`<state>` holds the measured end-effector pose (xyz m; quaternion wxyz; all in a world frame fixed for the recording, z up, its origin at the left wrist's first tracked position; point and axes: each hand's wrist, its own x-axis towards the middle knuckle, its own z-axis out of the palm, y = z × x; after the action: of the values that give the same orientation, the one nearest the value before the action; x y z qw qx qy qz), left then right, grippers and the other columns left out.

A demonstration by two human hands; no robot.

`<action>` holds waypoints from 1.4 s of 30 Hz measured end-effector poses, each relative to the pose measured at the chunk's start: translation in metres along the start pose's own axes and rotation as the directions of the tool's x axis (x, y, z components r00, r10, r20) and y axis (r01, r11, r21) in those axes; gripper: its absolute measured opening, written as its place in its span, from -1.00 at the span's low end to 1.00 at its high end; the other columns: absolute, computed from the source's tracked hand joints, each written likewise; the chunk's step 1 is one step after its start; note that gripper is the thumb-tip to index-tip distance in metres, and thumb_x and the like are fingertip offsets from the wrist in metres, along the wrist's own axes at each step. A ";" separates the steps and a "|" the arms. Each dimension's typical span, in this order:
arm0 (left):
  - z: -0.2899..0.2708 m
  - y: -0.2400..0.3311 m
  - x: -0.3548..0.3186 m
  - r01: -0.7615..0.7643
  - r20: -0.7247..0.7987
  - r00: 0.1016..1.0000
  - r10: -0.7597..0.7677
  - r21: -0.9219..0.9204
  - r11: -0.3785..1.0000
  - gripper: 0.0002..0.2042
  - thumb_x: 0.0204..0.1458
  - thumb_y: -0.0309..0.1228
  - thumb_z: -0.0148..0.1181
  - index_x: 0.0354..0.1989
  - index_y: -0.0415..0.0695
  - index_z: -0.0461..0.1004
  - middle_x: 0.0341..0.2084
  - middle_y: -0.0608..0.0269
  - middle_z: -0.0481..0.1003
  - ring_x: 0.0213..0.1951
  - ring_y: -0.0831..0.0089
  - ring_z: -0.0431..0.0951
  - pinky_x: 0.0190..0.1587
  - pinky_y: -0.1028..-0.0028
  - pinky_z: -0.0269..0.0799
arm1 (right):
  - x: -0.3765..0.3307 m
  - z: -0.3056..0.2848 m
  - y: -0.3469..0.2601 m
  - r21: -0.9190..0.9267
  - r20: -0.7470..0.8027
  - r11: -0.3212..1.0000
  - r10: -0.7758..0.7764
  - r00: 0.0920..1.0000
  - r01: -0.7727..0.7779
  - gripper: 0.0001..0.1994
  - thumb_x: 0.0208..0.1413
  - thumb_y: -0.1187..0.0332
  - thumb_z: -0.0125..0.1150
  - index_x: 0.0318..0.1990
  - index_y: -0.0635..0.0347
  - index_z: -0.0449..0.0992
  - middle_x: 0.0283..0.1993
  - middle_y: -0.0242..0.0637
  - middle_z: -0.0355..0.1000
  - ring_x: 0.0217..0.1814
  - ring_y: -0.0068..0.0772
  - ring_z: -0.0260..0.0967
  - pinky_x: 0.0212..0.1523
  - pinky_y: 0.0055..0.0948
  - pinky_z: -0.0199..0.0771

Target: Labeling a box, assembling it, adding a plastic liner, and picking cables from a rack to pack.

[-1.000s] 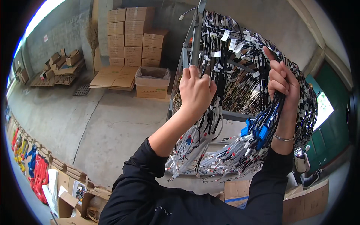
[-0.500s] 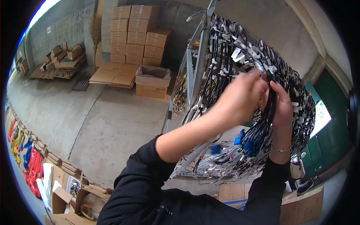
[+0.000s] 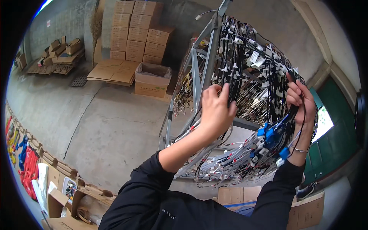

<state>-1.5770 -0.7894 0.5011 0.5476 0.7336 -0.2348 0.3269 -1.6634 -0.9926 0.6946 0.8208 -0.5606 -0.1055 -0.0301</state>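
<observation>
Grey metal makes up the rack point(image 3: 212, 53), which is the largest thing here and is densely hung with black and white wiring harnesses point(image 3: 233, 51). Left of it, against the wall, rises a stack of cardboard cartons point(image 3: 138, 34), and an open, plastic-lined carton point(image 3: 150, 89) stands just in front on the concrete floor. The gathered cable bundle point(image 3: 293, 111) is at the rack's right side, hanging down from the right hand point(image 3: 301, 97), whose fingers are curled closed around it. Before the black harnesses near the rack's post is the left hand point(image 3: 216, 111), fingers half bent, thumb apart from the forefinger; whether it has hold of any wire, I cannot tell. Blue connectors point(image 3: 270, 134) hang below and left of the right hand, white label tags point(image 3: 258, 61) sit higher up, and a thin bracelet point(image 3: 301, 150) rings the right wrist.
</observation>
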 end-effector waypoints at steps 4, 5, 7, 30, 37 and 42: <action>0.012 0.016 0.001 0.091 0.129 0.990 -0.065 -0.214 0.973 -0.47 0.09 -0.26 0.08 0.22 -0.24 0.28 0.10 -0.15 0.20 0.13 -0.05 0.14 0.25 0.15 0.09 | 0.000 0.023 0.004 0.014 -0.190 0.995 -0.092 0.977 0.097 -0.60 0.36 0.43 -0.15 0.24 0.54 0.11 -0.43 -0.39 0.13 -0.56 -0.73 0.04 -0.54 -0.67 0.18; 0.018 0.017 0.000 0.056 0.083 0.996 -0.039 -0.214 0.975 -0.48 0.06 -0.33 0.06 0.22 -0.25 0.28 0.08 -0.12 0.23 0.12 -0.04 0.17 0.23 0.16 0.12 | 0.001 0.019 0.001 0.011 -0.190 0.996 -0.088 0.978 0.092 -0.60 0.36 0.43 -0.15 0.24 0.54 0.11 -0.43 -0.39 0.13 -0.56 -0.73 0.04 -0.54 -0.67 0.18; 0.018 0.005 0.004 0.013 0.121 0.993 0.011 -0.199 0.980 -0.49 0.04 -0.36 0.05 0.21 -0.26 0.29 0.05 -0.09 0.28 0.10 -0.03 0.20 0.22 0.17 0.15 | 0.000 0.002 -0.010 0.105 0.102 0.993 0.043 0.994 -0.053 -0.60 0.37 0.44 -0.22 0.26 0.55 0.09 -0.37 -0.37 0.15 -0.57 -0.75 0.03 -0.59 -0.70 0.15; -0.085 0.027 0.049 0.566 0.561 0.801 0.209 -0.823 0.038 -0.72 0.22 -0.51 -0.04 0.09 -0.28 0.27 -0.47 0.05 0.52 -0.68 0.42 0.49 -0.64 0.54 0.38 | -0.005 -0.009 0.002 -0.010 -0.069 1.000 0.001 0.998 -0.001 -0.59 0.37 0.44 -0.21 0.28 0.52 0.07 -0.40 -0.39 0.15 -0.64 -0.79 -0.04 -0.69 -0.74 0.02; -0.107 0.019 0.055 0.704 0.696 0.710 0.106 -0.699 -0.129 -0.60 0.23 -0.53 -0.18 0.24 -0.36 0.14 -0.25 -0.13 0.51 -0.63 0.52 0.51 -0.75 0.66 0.29 | -0.019 0.009 0.048 -0.401 -0.266 0.910 -0.008 0.964 -0.103 -0.72 0.18 0.28 0.14 -0.07 0.29 0.46 -0.33 -0.26 0.50 -0.44 -0.52 0.44 -0.42 -0.55 0.49; -0.057 0.006 0.044 0.773 0.777 0.629 -0.011 -0.627 -0.099 -0.65 0.28 -0.33 -0.06 0.13 -0.27 0.36 -0.13 0.16 0.52 -0.25 0.52 0.52 -0.20 0.58 0.50 | -0.021 0.010 0.090 -0.177 -0.079 0.975 0.126 0.989 -0.138 -0.82 0.21 0.39 0.13 -0.12 0.32 0.47 -0.22 -0.13 0.53 -0.25 -0.33 0.55 -0.14 -0.19 0.64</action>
<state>-1.5639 -0.7361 0.5479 0.8607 0.2492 -0.2805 -0.3440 -1.6705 -0.9514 0.6112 0.7695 -0.6376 -0.0370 -0.0038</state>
